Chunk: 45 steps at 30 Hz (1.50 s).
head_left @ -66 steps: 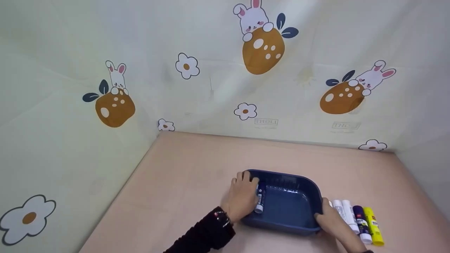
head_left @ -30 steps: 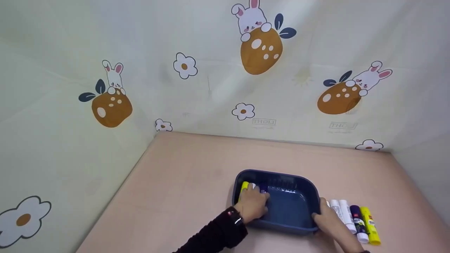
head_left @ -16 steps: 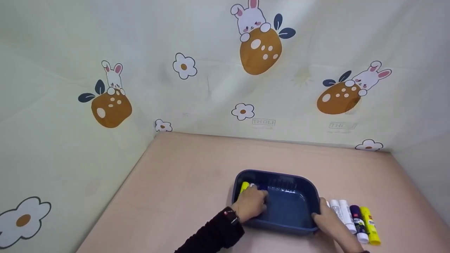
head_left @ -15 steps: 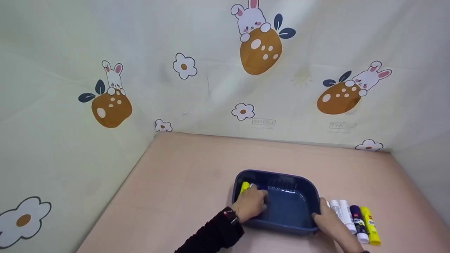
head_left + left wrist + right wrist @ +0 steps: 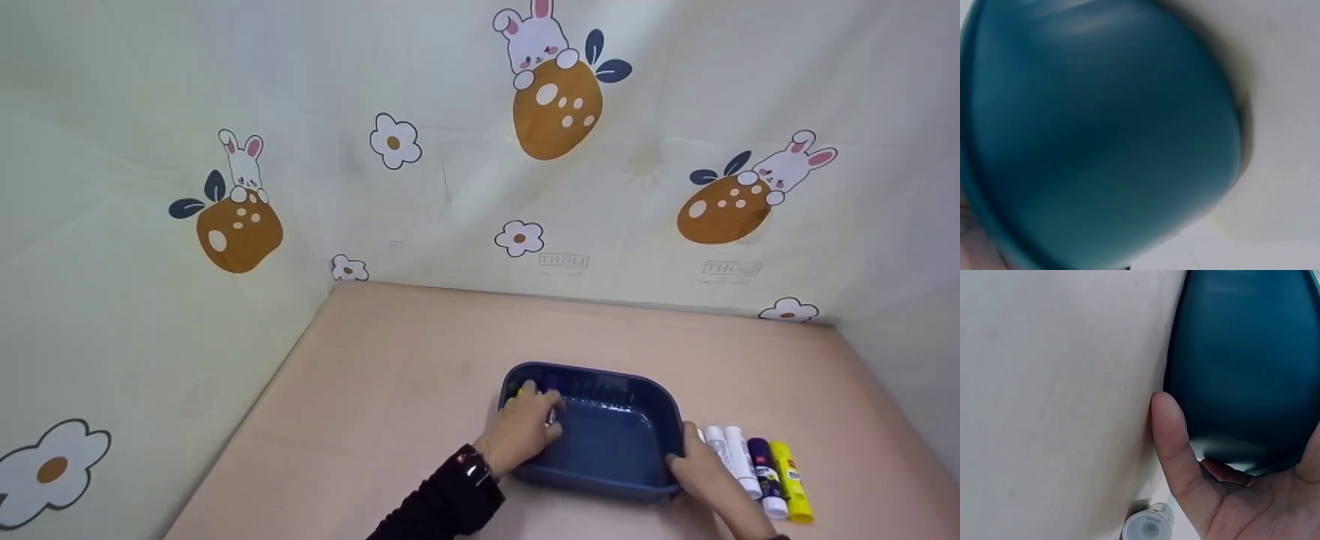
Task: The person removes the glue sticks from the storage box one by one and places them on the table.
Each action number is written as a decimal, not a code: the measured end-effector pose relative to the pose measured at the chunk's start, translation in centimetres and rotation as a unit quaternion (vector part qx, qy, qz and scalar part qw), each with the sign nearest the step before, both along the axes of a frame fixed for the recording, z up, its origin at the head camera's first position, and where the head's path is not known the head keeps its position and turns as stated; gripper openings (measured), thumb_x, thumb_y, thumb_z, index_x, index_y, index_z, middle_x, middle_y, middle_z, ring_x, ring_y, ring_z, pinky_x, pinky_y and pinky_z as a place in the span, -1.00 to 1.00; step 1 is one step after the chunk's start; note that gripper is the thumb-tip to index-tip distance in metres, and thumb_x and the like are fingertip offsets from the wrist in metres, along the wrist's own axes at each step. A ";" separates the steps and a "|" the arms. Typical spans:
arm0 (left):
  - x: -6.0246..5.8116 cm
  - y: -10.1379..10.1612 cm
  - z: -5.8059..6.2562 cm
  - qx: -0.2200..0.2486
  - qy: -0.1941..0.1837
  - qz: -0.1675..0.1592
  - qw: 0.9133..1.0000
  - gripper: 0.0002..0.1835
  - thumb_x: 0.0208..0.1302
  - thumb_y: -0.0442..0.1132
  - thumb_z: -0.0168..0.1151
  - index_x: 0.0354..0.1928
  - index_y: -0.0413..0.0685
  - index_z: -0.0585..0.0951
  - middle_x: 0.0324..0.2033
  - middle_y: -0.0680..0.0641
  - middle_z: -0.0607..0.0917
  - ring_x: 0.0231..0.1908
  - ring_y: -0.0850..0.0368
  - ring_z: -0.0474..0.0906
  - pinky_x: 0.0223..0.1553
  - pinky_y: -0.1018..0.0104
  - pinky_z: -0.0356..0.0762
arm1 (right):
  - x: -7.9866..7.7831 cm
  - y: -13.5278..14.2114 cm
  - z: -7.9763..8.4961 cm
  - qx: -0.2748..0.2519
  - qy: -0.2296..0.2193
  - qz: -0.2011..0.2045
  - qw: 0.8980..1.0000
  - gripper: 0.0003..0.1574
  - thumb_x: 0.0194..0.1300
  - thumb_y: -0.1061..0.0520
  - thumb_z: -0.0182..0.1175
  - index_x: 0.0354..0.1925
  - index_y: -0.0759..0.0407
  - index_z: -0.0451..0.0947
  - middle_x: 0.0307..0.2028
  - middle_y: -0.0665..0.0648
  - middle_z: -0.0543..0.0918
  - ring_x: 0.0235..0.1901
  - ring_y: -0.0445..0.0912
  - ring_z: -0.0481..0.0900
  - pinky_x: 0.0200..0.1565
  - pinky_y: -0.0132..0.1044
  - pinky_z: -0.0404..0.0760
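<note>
A dark blue plastic tray [image 5: 615, 442] stands on the table, some glue sticks along its left side. My left hand [image 5: 517, 431] reaches over that side, index finger and thumb curled round a dark glue stick [image 5: 553, 415]. Part of a yellow glue stick [image 5: 519, 393] peeks out beyond the fingers; the hand hides the rest. My right hand [image 5: 701, 465] grips the tray's right wall, thumb over the rim. In the right wrist view, fingers [image 5: 1171, 427] lie along the tray's outer wall [image 5: 1241, 371]. The left wrist view is filled by the tray's outside [image 5: 1106, 129].
Right of the tray lies a row of glue sticks: white ones [image 5: 739, 457], a dark purple one [image 5: 766, 476] and a yellow one [image 5: 791, 480]. The pink table [image 5: 390, 375] meets patterned curtain walls [image 5: 450, 187] at the back and sides.
The left hand has gone into the tray over the glue sticks, then drawn back slightly to the left, its fingers lifting and spreading. The right hand stays at the tray's right wall.
</note>
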<state>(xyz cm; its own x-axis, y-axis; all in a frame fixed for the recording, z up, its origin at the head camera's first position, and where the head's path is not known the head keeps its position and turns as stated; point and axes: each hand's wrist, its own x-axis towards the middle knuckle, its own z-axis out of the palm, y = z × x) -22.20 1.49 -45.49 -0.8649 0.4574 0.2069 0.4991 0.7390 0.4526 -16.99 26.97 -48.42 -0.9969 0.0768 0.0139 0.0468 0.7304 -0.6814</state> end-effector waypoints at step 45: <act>-0.3 -13.6 -2.4 -0.044 -0.050 0.129 0.989 -0.81 0.16 -0.38 0.13 -0.16 -0.12 0.56 -0.31 -0.22 0.43 -0.50 0.05 0.41 -0.54 0.23 0.36 | 0.1 0.2 -0.1 0.000 -0.006 0.003 1.000 -0.42 0.04 0.36 0.02 0.05 0.55 0.16 -0.15 0.57 0.47 -0.25 0.22 0.53 -0.18 0.07 0.52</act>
<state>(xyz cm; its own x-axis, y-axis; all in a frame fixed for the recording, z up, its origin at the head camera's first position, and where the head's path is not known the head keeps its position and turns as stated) -22.45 -12.10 -47.90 -0.9693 0.2311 0.0844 0.2449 0.8745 0.4186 -16.87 27.15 -48.48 -0.9975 0.0710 0.0018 0.0508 0.7303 -0.6813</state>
